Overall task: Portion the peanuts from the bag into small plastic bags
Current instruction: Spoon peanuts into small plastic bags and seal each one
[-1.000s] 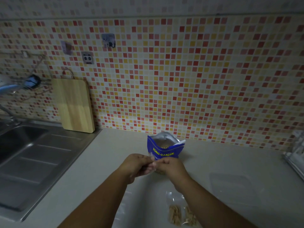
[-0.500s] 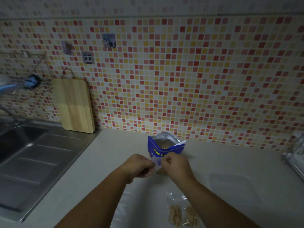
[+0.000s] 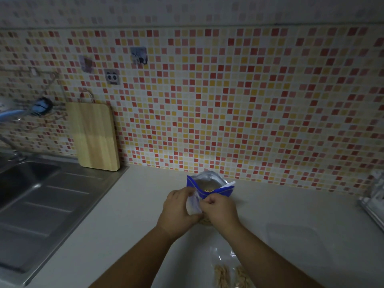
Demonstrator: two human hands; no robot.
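Blue peanut bag (image 3: 218, 191): it stands upright on the pale countertop (image 3: 135, 215), close to the foot of the mosaic-tiled wall (image 3: 228, 100). Its top is open and peanuts (image 3: 208, 190) are visible inside against the silver lining.

Your left hand (image 3: 178, 210): it is directly in front of the peanut bag, towards you, with the fingers curled. It pinches the left side of a small clear plastic bag (image 3: 193, 204).

Your right hand (image 3: 220, 210): it is also directly in front of the peanut bag, knuckles up and fingers curled tight. It pinches the right side of the same small bag. The two hands nearly touch, and the small bag is held between them and covers the lower left of the blue front. Whether its mouth is parted cannot be told in the dim light.

Filled small bags (image 3: 222, 277): two clear portions with pale brown contents lie flat on the countertop, well in front of the peanut bag, beside your right forearm at the lower edge of view.

Other items:
- A clear, flat plastic piece (image 3: 295, 240) lies on the countertop to the right of the peanut bag and nearer to you. What it is cannot be told.
- A metal rack (image 3: 374, 196) is at the far right, cut off by the edge of view.
- A steel sink (image 3: 31, 200) with its drainer is well to the left of the peanut bag.
- A wooden cutting board (image 3: 95, 136) leans against the wall behind the sink's right end.
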